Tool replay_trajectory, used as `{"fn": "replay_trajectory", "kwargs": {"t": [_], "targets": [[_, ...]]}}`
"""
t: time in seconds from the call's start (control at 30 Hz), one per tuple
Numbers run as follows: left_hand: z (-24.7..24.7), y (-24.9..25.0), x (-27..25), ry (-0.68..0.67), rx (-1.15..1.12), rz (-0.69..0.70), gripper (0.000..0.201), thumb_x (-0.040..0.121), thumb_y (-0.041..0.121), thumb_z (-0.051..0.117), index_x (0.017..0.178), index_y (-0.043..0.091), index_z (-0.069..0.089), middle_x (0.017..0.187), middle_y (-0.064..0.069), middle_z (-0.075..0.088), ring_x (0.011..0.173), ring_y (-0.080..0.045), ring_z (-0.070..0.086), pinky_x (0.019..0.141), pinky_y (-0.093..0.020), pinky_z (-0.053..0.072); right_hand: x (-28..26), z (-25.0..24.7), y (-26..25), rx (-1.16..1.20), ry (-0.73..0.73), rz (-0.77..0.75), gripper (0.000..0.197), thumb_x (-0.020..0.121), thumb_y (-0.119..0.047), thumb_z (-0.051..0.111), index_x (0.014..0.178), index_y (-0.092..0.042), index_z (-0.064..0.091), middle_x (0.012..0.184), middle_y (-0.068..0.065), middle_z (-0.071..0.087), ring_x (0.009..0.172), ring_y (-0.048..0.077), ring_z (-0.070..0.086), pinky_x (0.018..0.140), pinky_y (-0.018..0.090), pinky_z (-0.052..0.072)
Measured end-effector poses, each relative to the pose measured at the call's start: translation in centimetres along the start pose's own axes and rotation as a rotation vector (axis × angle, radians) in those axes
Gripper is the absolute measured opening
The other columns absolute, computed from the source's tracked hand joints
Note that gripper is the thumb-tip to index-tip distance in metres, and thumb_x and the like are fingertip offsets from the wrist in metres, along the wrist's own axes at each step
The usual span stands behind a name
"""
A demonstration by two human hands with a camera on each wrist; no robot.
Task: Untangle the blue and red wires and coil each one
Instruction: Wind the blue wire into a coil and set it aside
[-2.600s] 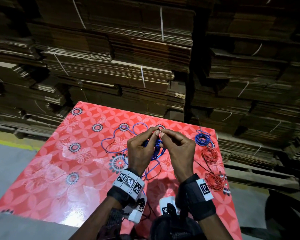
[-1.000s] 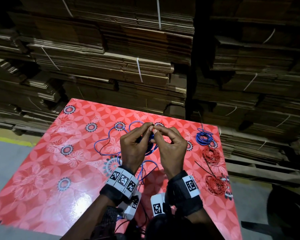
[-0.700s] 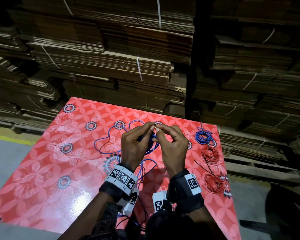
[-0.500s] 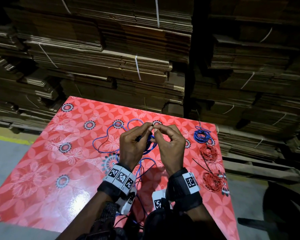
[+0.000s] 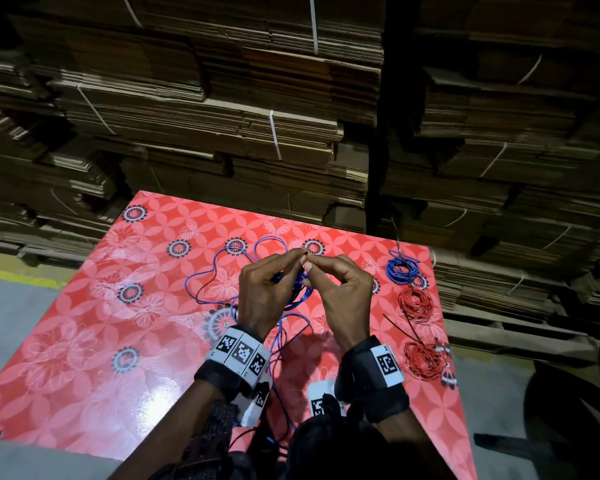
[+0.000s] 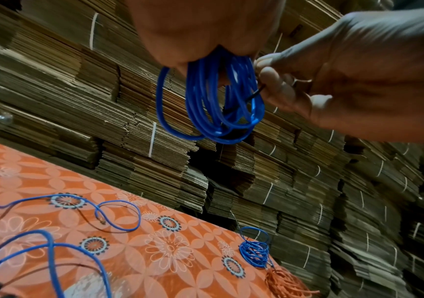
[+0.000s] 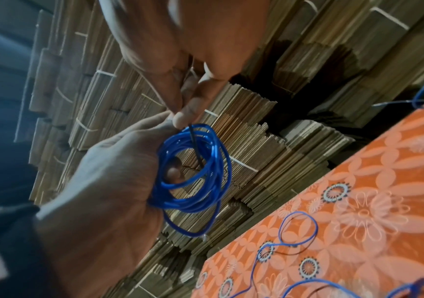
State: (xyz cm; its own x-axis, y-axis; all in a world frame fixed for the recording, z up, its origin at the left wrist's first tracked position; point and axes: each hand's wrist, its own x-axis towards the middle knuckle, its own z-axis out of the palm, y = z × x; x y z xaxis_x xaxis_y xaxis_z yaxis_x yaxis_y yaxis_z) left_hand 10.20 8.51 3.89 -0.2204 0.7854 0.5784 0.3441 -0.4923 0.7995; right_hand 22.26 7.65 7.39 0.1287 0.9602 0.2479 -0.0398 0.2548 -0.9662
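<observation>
My left hand holds a coil of blue wire by its top, above the red floral table. My right hand meets it fingertip to fingertip and pinches a thin black tie that runs through the blue coil. In the right wrist view the black tie hangs from my right fingertips into the loop. A loose blue wire trails over the table to the left and towards me.
At the table's right edge lie a finished blue coil and two red coils. Strapped stacks of flat cardboard rise close behind the table. Grey floor shows on the left.
Both hands stay fingertip to fingertip over the blue coil, with only small finger movements. The hands have drifted slightly farther across the table since the earliest frame.
</observation>
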Motion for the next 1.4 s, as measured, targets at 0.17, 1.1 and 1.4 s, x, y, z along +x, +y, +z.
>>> {"fn": "replay_trajectory", "kwargs": {"t": [0.17, 1.1, 1.4], "targets": [[0.1, 0.4, 0.0, 0.024, 0.039, 0.008, 0.017, 0.087, 0.006, 0.070, 0.103, 0.009, 0.075, 0.093, -0.001, 0.075, 0.082, -0.008, 0.070, 0.069, -0.030, 0.055, -0.2, 0.1, 0.1, 0.118, 0.021, 0.147, 0.014, 0.084, 0.003, 0.072, 0.092, -0.008, 0.076, 0.086, 0.014, 0.075, 0.083, 0.024, 0.071, 0.067, 0.029, 0.058], [-0.2, 0.7, -0.8, -0.024, -0.137, -0.167, 0.020, 0.089, 0.007, 0.068, 0.102, 0.022, 0.072, 0.088, 0.008, 0.074, 0.080, -0.005, 0.071, 0.072, -0.026, 0.056, 0.3, -1.3, -0.9, 0.180, -0.106, 0.383, 0.015, 0.087, -0.002, 0.069, 0.101, -0.001, 0.074, 0.099, 0.013, 0.075, 0.091, 0.020, 0.072, 0.070, 0.025, 0.055], [-0.7, 0.8, -0.7, -0.038, -0.138, -0.120, 0.022, 0.090, 0.005, 0.067, 0.102, 0.022, 0.073, 0.092, 0.012, 0.074, 0.085, -0.005, 0.070, 0.077, -0.028, 0.056, 0.6, -1.0, -1.3, 0.282, -0.105, 0.546, 0.015, 0.082, 0.000, 0.072, 0.096, -0.005, 0.075, 0.096, 0.007, 0.075, 0.089, 0.013, 0.070, 0.072, 0.019, 0.053]]}}
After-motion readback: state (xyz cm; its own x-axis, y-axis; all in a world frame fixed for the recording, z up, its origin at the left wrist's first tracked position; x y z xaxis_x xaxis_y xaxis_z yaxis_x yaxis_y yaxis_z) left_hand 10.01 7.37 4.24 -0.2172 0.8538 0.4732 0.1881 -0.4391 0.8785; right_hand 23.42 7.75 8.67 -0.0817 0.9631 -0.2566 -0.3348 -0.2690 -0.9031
